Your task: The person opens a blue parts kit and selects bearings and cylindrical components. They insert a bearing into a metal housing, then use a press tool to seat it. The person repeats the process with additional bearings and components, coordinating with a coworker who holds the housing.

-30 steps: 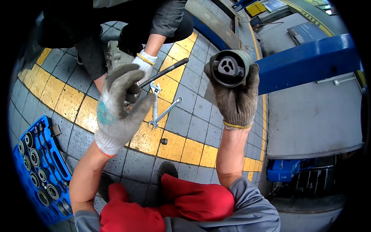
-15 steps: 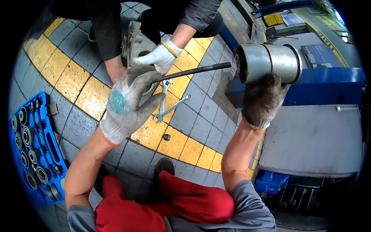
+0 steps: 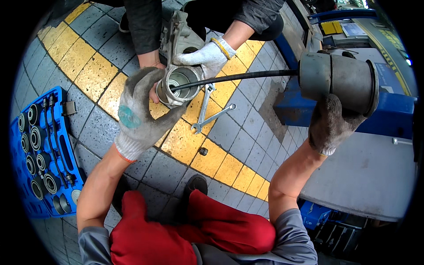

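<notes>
- Head view: your left hand (image 3: 141,112), in a grey knit glove, wraps its fingers around the side of the metal housing (image 3: 179,84), cupping the round open sleeve at its near end.
- Your right hand (image 3: 331,123), also gloved, grips the big grey cylindrical bushing (image 3: 340,81) from underneath, fingers closed on its body; the bushing is held up in the air, well to the right of the housing.
- A long black rod (image 3: 234,77) runs from the left face of the bushing across to the housing, its far end inside the open sleeve.
- Another person's hand in a white glove (image 3: 205,55) rests on top of the housing, and their bare hand (image 3: 152,66) holds it on the left side, just beside your left fingers.
- Two open-ended spanners (image 3: 207,110) lie crossed on the paved floor (image 3: 247,137), just below the housing; a small nut (image 3: 203,151) sits near them on the yellow tiles.
- A blue tool case (image 3: 42,152) with rings and sleeves lies open on the floor to your left.
- Your red-trousered knees (image 3: 198,229) show at the lower edge.
</notes>
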### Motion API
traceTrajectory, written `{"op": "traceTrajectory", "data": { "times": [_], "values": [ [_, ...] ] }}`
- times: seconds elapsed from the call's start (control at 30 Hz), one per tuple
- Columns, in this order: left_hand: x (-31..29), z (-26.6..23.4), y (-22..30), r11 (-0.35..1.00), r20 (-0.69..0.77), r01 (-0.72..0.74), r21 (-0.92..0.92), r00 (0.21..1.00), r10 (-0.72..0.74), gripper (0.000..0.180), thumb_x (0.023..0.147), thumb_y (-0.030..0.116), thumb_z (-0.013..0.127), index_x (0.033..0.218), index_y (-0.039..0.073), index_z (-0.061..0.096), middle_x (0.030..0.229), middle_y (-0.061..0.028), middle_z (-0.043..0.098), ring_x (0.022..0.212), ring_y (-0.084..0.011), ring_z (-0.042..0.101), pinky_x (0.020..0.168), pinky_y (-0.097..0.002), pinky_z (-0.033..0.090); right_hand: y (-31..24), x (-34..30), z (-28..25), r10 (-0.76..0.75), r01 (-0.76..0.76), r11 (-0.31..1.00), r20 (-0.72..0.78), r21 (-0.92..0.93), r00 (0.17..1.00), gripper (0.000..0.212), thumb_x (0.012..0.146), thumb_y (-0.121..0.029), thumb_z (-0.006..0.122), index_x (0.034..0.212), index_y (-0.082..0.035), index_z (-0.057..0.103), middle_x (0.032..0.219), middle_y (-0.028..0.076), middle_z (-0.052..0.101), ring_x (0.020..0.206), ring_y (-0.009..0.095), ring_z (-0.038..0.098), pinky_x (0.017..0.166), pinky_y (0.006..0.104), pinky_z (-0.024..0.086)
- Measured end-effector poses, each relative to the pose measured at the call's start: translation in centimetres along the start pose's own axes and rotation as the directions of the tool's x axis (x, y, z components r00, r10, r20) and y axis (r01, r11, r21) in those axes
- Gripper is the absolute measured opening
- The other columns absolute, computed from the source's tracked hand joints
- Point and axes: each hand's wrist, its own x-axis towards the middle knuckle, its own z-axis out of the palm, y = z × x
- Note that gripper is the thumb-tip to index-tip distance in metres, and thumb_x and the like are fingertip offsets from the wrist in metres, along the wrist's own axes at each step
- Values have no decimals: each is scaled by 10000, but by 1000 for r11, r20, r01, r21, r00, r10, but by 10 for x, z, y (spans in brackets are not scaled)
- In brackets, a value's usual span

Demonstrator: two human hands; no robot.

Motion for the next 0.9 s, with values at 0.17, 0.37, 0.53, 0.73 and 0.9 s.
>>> {"op": "traceTrajectory", "data": {
  "times": [0.17,0.37,0.53,0.73,0.9],
  "values": [
    [0,6,2,1000,38,16,-24,999,-15,900,735,161,977,1485,41,495,1439,-194,533,1280,-372,592,1044,-466,525,-1,-5,6,7,-6,1000,-53,12,999,1168,590,-16,1026,1577,-189,427,1498,132,576,1346,362,612,1073,529,606],
    [36,13,28,989,62,-150,17,987,148,659,846,270,893,1415,78,621,1336,-127,649,1271,-326,605,1016,-465,511,3,0,17,125,-125,971,13,203,992,952,794,-93,923,1590,-139,403,1430,155,597,1285,333,635,1030,481,605],
    [68,38,46,973,83,-223,-65,970,228,464,956,284,784,1356,73,679,1195,-121,729,1115,-291,692,976,-457,495,16,-2,10,291,-260,874,-14,411,957,727,926,-84,770,1565,-144,427,1415,153,610,1257,329,661,1020,473,600],
    [73,51,38,967,-12,-244,-77,970,244,209,990,204,734,1142,62,755,953,-135,749,883,-323,729,812,-466,533,25,-2,11,248,-254,907,61,337,967,731,969,-309,784,1584,-114,441,1507,189,580,1378,359,602,1104,551,562],
    [72,54,35,969,-3,-239,-60,971,239,210,967,185,759,1139,64,754,942,-128,746,898,-322,723,839,-461,531,13,0,16,108,-117,974,58,192,992,849,857,-138,839,1590,-150,412,1483,162,586,1338,360,628,1079,522,594]
  ]
}}
